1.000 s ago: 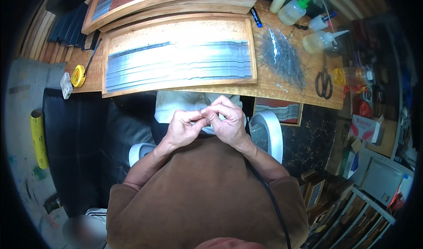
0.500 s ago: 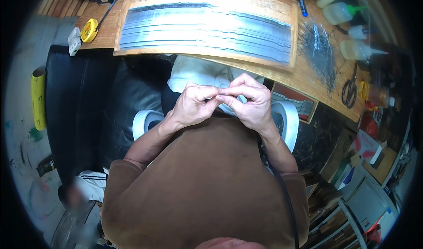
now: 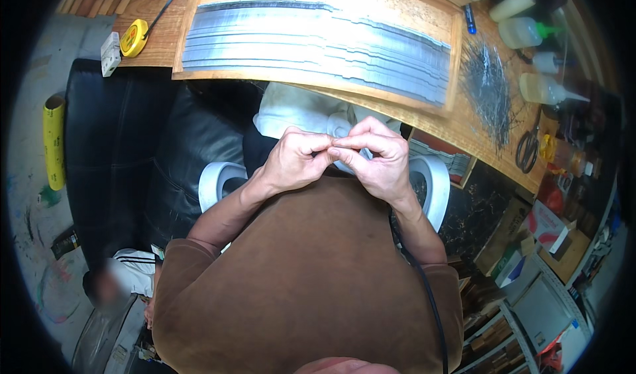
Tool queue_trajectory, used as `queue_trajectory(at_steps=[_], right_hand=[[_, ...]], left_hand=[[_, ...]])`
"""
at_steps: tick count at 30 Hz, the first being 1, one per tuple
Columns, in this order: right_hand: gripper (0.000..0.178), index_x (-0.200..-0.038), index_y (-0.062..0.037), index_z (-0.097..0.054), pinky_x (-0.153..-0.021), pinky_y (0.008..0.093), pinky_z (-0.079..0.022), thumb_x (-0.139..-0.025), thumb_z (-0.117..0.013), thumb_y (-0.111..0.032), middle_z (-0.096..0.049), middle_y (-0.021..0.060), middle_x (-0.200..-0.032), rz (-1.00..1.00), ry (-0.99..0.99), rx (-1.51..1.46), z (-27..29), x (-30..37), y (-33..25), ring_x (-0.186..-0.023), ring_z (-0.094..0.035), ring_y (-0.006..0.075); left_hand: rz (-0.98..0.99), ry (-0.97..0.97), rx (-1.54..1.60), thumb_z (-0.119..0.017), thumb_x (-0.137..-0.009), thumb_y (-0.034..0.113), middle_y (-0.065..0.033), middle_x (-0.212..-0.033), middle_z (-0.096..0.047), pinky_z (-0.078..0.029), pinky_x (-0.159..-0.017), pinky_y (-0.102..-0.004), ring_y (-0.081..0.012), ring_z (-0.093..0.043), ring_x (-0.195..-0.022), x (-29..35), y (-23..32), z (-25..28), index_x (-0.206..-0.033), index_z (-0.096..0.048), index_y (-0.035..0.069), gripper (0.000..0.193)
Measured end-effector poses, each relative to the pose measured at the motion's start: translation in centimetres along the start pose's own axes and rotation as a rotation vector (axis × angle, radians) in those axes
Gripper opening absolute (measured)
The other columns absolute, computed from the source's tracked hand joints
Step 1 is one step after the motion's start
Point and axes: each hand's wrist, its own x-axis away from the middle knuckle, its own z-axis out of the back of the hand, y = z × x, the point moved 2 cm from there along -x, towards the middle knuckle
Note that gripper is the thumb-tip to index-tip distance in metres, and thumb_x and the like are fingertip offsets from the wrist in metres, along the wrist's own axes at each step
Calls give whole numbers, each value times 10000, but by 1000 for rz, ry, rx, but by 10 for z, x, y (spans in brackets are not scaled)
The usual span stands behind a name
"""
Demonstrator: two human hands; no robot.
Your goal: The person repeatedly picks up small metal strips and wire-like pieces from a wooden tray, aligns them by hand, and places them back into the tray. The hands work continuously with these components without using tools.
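My left hand (image 3: 296,157) and my right hand (image 3: 379,155) meet fingertip to fingertip above my lap, just short of the table's front edge. Both are closed in a pinch, thumbs against forefingers. Whatever lies between the fingertips is too small and too covered to make out. Beyond them on the table lies a shallow wooden tray (image 3: 291,80) with rows of thin grey metallic strips (image 3: 285,43), overlapping and shining under bright light. To its right is a loose heap of fine dark wire-like pieces (image 3: 489,86).
A yellow tape measure (image 3: 135,39) and a white block (image 3: 110,54) sit at the table's left end. On the right are a blue marker (image 3: 470,19), squeeze bottles (image 3: 520,33) and black scissors (image 3: 528,151). A person in a white top (image 3: 136,271) is low at the left.
The view has shifted slightly, so the tray and table items sit a little farther right. My hands keep the same pinch; the thin dark line between the fingertips no longer shows clearly.
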Motion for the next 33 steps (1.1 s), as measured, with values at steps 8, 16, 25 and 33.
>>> queue_trajectory(at_steps=[8,16,25,33], right_hand=[[160,-944,-28,-826,-620,260,-493,-792,-866,3,-664,38,-807,7,11,14,-2,-2,-2,-715,-632,119],[118,-970,26,-810,-663,234,-525,-856,-837,14,-702,64,-895,-219,110,-239,-5,-3,6,-761,-657,104],[131,-976,38,-798,-667,241,-547,-850,-827,59,-685,80,-902,-77,81,-124,-6,-6,-11,-771,-664,119],[235,-1170,59,-737,-726,244,-560,-937,-721,38,-681,97,-976,-212,27,-307,-2,-1,-23,-815,-667,131]], left_hand=[[-77,89,39,-743,-900,9,-168,-731,-702,-503,-551,-321,-228,-675,-580,-3,5,-1,-981,-768,4,85],[164,-70,129,-804,-888,29,-103,-862,-790,-574,-717,-286,-161,-754,-783,-1,10,9,-1047,-766,-5,166],[184,-59,280,-778,-911,34,-78,-857,-784,-563,-724,-274,-103,-710,-782,2,6,9,-1020,-785,-3,115],[133,-111,353,-786,-889,9,-85,-920,-806,-596,-802,-277,-124,-747,-850,2,12,12,-1047,-798,-7,159]])
